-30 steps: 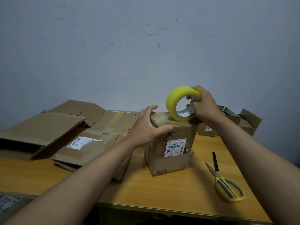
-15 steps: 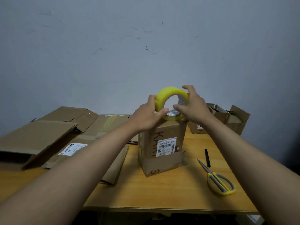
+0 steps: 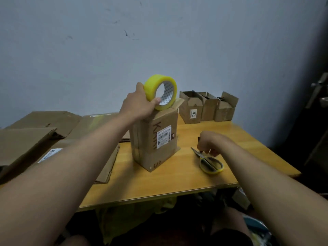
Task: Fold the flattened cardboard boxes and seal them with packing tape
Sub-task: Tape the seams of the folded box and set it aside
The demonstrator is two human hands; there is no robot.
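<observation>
A folded brown cardboard box (image 3: 156, 139) with a white barcode label stands upright in the middle of the wooden table (image 3: 159, 185). A yellow roll of packing tape (image 3: 160, 92) rests on edge on the box's top. My left hand (image 3: 137, 103) grips the roll from the left, thumb in its core. My right hand (image 3: 209, 143) is down on the table to the right of the box, fingers curled over the blades of the yellow-handled scissors (image 3: 210, 163). Whether the scissors are lifted I cannot tell.
Flattened cardboard boxes (image 3: 44, 137) lie stacked over the table's left half. Three small open boxes (image 3: 207, 107) stand at the back right against the grey wall. A thin dark object sits behind my right hand. A door handle (image 3: 317, 87) shows at the far right.
My right hand let go of the tape roll and dropped to the scissors on the table. My left hand took over the roll on the box top. The view swung left.
</observation>
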